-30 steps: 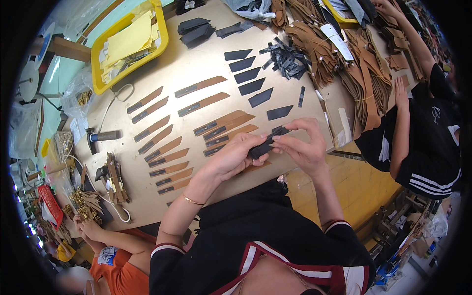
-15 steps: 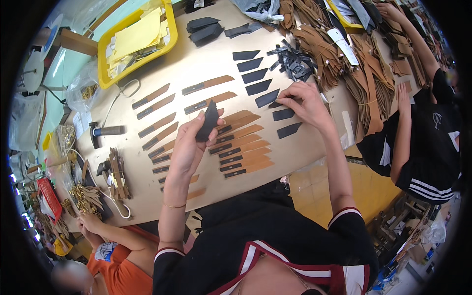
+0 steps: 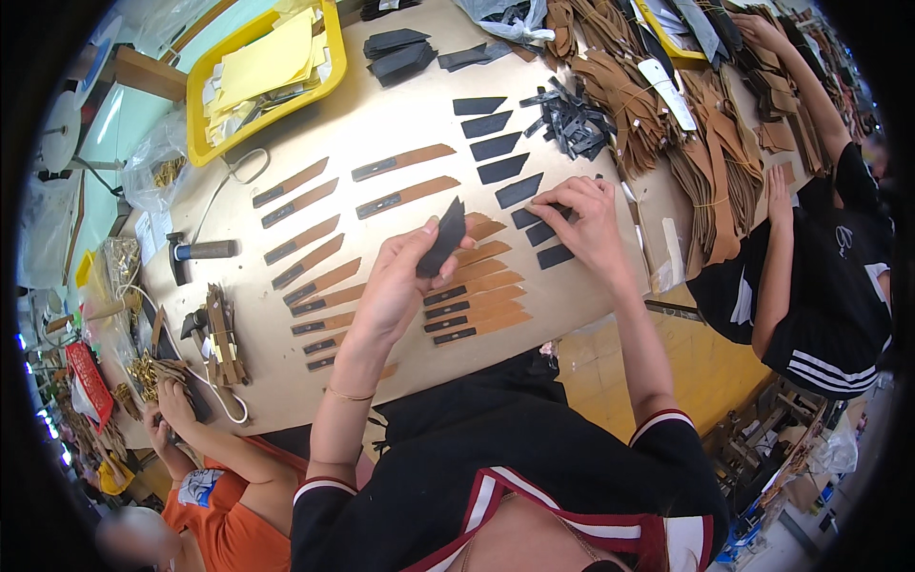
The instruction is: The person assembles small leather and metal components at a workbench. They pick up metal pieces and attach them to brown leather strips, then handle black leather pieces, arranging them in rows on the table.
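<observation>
My left hand [image 3: 405,272] holds dark, pointed flat pieces [image 3: 441,243] raised over the table, gripped between thumb and fingers; how many are stacked is unclear. My right hand [image 3: 586,219] is lower and to the right, its thumb and forefinger pinching the edge of a black slanted piece [image 3: 524,218] at the table surface. That piece sits in a column of similar black pieces [image 3: 503,169], partly hidden by the hand. Left of and below my left hand lie rows of brown strips [image 3: 410,160] with black ends, some partly covered by my left forearm.
A yellow tray [image 3: 198,114] of papers stands at the back left. A hammer [image 3: 205,251] lies at the left. Small black offcuts [image 3: 569,124] and bundled brown strips [image 3: 705,181] occupy the right. Co-workers sit on both sides, one in orange [image 3: 233,515], one in black [image 3: 829,286].
My left hand has moved right with the dark pieces. My right hand has come slightly nearer, bringing a black piece down into the column.
</observation>
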Demonstrator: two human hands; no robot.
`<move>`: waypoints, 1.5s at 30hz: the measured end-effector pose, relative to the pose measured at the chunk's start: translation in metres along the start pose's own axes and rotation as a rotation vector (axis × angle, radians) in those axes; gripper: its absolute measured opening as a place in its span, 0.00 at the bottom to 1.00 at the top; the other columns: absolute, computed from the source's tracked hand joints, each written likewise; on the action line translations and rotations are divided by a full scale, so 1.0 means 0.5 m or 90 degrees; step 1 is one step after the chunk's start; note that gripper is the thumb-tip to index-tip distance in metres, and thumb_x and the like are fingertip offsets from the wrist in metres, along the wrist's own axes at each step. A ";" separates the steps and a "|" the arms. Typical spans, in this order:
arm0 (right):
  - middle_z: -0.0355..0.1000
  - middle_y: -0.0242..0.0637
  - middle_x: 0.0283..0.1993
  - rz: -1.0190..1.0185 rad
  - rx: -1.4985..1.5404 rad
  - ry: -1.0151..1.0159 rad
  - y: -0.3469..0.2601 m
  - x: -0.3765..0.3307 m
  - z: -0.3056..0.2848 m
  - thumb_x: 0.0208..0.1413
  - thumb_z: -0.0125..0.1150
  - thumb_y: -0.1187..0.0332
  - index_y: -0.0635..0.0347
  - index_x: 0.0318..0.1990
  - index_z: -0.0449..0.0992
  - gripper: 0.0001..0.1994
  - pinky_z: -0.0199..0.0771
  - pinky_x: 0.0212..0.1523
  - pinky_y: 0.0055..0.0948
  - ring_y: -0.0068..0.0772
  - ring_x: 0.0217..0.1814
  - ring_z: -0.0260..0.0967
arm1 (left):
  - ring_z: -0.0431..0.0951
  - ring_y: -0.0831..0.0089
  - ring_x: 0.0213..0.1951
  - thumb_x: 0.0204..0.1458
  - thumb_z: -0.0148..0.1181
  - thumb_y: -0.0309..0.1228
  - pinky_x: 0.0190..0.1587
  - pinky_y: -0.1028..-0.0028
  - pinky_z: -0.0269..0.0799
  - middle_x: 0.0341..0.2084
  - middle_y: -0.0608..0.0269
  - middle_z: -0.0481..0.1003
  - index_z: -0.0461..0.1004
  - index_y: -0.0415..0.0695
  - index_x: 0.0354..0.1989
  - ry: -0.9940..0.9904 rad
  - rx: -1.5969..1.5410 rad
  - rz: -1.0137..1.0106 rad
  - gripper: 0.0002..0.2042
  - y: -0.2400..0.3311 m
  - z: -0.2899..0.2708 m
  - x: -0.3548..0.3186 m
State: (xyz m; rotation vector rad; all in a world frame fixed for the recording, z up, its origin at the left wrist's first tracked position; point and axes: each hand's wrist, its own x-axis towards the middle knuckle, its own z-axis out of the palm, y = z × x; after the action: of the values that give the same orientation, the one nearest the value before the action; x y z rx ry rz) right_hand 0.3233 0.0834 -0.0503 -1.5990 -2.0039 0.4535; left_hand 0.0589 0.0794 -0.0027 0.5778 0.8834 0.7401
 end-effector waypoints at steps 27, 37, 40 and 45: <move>0.76 0.29 0.38 0.064 0.268 -0.034 -0.067 -0.138 -0.115 0.46 0.71 0.75 0.54 0.34 0.82 0.08 0.67 0.44 0.31 0.31 0.41 0.72 | 0.66 0.85 0.26 0.68 0.44 0.41 0.27 0.83 0.62 0.31 0.64 0.77 0.76 0.31 0.49 -0.134 0.093 -0.087 0.22 -0.054 0.066 0.034; 0.71 0.26 0.31 0.058 0.033 0.030 -0.005 -0.185 -0.057 0.47 0.70 0.70 0.53 0.34 0.82 0.05 0.59 0.42 0.29 0.27 0.36 0.67 | 0.66 0.84 0.25 0.68 0.42 0.41 0.29 0.82 0.62 0.31 0.64 0.75 0.75 0.31 0.49 -0.047 0.162 -0.023 0.23 -0.049 0.041 0.026; 0.71 0.26 0.35 0.026 -0.012 0.065 -0.003 -0.185 -0.045 0.45 0.72 0.68 0.51 0.36 0.83 0.09 0.59 0.43 0.31 0.28 0.39 0.67 | 0.67 0.84 0.26 0.68 0.43 0.40 0.29 0.82 0.63 0.36 0.60 0.78 0.74 0.29 0.50 -0.083 0.137 -0.063 0.22 -0.056 0.052 0.023; 0.71 0.32 0.44 0.053 -0.036 0.164 -0.027 -0.193 -0.039 0.43 0.74 0.67 0.49 0.43 0.83 0.17 0.61 0.49 0.33 0.35 0.47 0.67 | 0.67 0.84 0.25 0.68 0.44 0.40 0.29 0.83 0.63 0.32 0.63 0.77 0.73 0.30 0.51 -0.155 0.106 -0.148 0.22 -0.090 0.081 0.020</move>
State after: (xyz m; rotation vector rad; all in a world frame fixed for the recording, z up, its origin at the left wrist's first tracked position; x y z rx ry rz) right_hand 0.3392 -0.0146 -0.0460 -1.6869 -1.7761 0.2093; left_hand 0.1123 0.0532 -0.0186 0.6842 0.7739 0.3787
